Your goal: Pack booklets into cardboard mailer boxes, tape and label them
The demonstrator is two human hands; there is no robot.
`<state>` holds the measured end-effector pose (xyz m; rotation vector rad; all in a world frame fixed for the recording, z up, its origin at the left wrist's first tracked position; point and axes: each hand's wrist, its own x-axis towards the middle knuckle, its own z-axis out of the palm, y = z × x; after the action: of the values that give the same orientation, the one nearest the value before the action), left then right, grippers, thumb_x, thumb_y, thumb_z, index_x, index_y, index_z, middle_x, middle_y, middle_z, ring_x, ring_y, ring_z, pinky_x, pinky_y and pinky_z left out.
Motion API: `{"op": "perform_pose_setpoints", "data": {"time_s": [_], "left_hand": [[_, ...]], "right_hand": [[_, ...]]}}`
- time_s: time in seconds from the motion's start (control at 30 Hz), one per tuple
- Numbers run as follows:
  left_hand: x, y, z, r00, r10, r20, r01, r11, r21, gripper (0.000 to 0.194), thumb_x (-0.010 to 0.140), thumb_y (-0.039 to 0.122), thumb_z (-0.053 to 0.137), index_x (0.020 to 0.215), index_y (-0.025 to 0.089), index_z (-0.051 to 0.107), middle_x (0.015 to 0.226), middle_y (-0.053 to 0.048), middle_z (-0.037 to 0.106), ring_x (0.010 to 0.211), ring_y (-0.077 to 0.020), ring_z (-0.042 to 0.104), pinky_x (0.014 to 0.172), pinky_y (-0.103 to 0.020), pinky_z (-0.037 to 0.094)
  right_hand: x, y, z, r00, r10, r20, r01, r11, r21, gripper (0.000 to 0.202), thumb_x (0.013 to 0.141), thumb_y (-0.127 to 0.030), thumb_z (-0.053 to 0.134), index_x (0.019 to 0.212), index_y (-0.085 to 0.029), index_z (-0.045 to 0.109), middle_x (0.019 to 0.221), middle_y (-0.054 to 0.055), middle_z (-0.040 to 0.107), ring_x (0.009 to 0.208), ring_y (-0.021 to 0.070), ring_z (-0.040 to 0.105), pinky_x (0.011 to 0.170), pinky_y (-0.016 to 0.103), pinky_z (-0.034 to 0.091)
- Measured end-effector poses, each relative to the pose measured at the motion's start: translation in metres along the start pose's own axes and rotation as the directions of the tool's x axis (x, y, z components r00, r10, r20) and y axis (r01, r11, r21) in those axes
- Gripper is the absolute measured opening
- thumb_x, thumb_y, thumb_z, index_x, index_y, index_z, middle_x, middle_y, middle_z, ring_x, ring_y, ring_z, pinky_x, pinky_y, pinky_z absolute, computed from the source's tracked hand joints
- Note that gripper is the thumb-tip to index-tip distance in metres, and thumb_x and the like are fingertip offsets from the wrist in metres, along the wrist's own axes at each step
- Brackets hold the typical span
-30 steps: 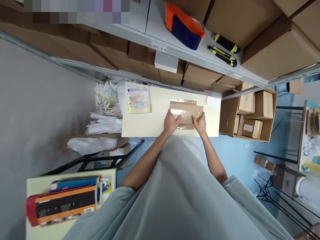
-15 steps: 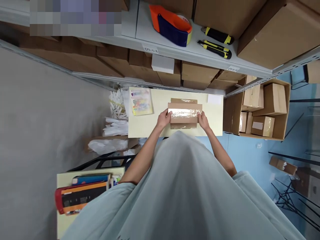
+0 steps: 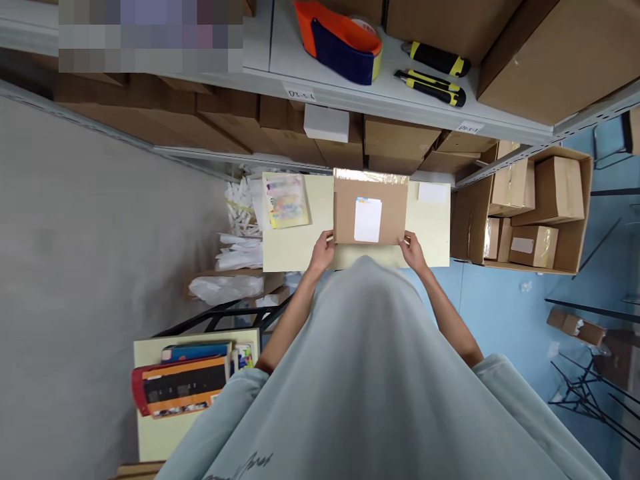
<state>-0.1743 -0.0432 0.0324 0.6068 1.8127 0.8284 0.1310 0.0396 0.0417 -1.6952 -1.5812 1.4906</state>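
A brown cardboard box is held over the middle of the cream table. Its large face shows a white label, and clear tape runs along its far edge. My left hand grips the near left corner, fingers closed on the cardboard. At the near right corner my right hand pinches the box in the same way. A colourful printed booklet lies on the table to the left, and a white paper slip lies at the far right.
Above the table, a grey shelf holds an orange and blue tape dispenser, box cutters and cartons. A large open carton with smaller boxes stands right. Books lie lower left.
The box has been tipped so that its labelled face shows instead of the taped side. Both hands have moved to its near corners, slightly farther apart.
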Motion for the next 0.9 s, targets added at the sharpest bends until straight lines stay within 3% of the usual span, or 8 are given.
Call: {"op": "perform_pose_setpoints", "data": {"time_s": [0.07,0.17,0.33,0.47,0.57,0.73,0.9], "left_hand": [[0.003,-0.01,0.003,0.996,-0.088,0.012,0.088,0.996,0.021,0.046,0.081,0.013,0.06,0.125,0.018,0.073,0.144,-0.017,0.079,0.135,-0.0292,0.075,0.125,-0.051,0.057],[0.014,-0.012,-0.002,0.991,-0.129,0.018,0.128,0.991,0.027,0.045,0.076,0.013,0.062,0.119,0.015,0.075,0.138,-0.022,0.08,0.135,-0.0332,0.075,0.123,-0.055,0.057],[0.051,0.015,-0.008,0.996,-0.09,-0.026,0.09,0.996,-0.017,0.07,0.082,0.02,0.06,0.152,0.013,0.066,0.166,-0.025,0.065,0.154,-0.0294,0.065,0.127,-0.048,0.055],[0.068,0.041,-0.006,0.999,-0.052,0.014,0.053,0.995,-0.084,0.078,0.089,0.024,0.058,0.165,0.008,0.057,0.161,-0.025,0.07,0.141,-0.0276,0.074,0.123,-0.046,0.058],[0.059,0.049,-0.014,1.0,0.019,-0.019,-0.021,0.992,-0.128,0.07,0.098,0.036,0.055,0.163,0.009,0.061,0.155,-0.024,0.074,0.132,-0.0286,0.077,0.12,-0.047,0.059],[0.019,0.048,-0.037,0.984,0.168,-0.054,-0.176,0.957,-0.23,0.075,0.109,0.068,0.045,0.157,0.014,0.068,0.154,-0.021,0.075,0.126,-0.0273,0.079,0.113,-0.044,0.064],[-0.003,0.039,-0.04,0.985,0.159,-0.07,-0.172,0.954,-0.245,0.075,0.108,0.075,0.052,0.148,0.016,0.073,0.156,-0.022,0.073,0.137,-0.0311,0.076,0.117,-0.047,0.063]], "right_hand": [[0.001,0.012,0.006,0.994,0.093,0.048,-0.093,0.996,-0.005,0.075,0.1,-0.087,0.061,0.131,-0.018,0.063,0.146,0.027,0.073,0.137,0.034,0.074,0.117,0.057,0.062],[0.011,0.017,0.004,0.987,0.158,0.041,-0.157,0.987,-0.028,0.066,0.096,-0.077,0.074,0.125,-0.018,0.066,0.14,0.026,0.077,0.135,0.0355,0.074,0.118,0.06,0.061],[0.053,-0.004,-0.01,0.986,0.143,-0.084,-0.144,0.99,-0.002,0.068,0.096,-0.067,0.076,0.139,-0.016,0.067,0.163,0.027,0.067,0.145,0.0342,0.068,0.128,0.059,0.053],[0.077,-0.03,-0.012,0.984,0.158,-0.088,-0.152,0.986,0.065,0.072,0.098,-0.07,0.071,0.143,-0.015,0.068,0.139,0.02,0.082,0.132,0.0332,0.076,0.123,0.058,0.058],[0.065,-0.046,-0.017,0.991,0.093,-0.098,-0.085,0.993,0.086,0.079,0.1,-0.077,0.066,0.148,-0.015,0.067,0.133,0.019,0.084,0.127,0.0333,0.079,0.118,0.056,0.061],[0.011,-0.064,-0.035,0.989,-0.084,-0.117,0.095,0.992,0.084,0.092,0.106,-0.091,0.039,0.156,-0.019,0.066,0.154,0.021,0.075,0.134,0.0328,0.077,0.117,0.053,0.064],[-0.016,-0.059,-0.025,0.989,-0.076,-0.126,0.088,0.992,0.093,0.096,0.105,-0.096,0.037,0.154,-0.02,0.069,0.163,0.021,0.07,0.144,0.0335,0.072,0.12,0.053,0.063]]}}
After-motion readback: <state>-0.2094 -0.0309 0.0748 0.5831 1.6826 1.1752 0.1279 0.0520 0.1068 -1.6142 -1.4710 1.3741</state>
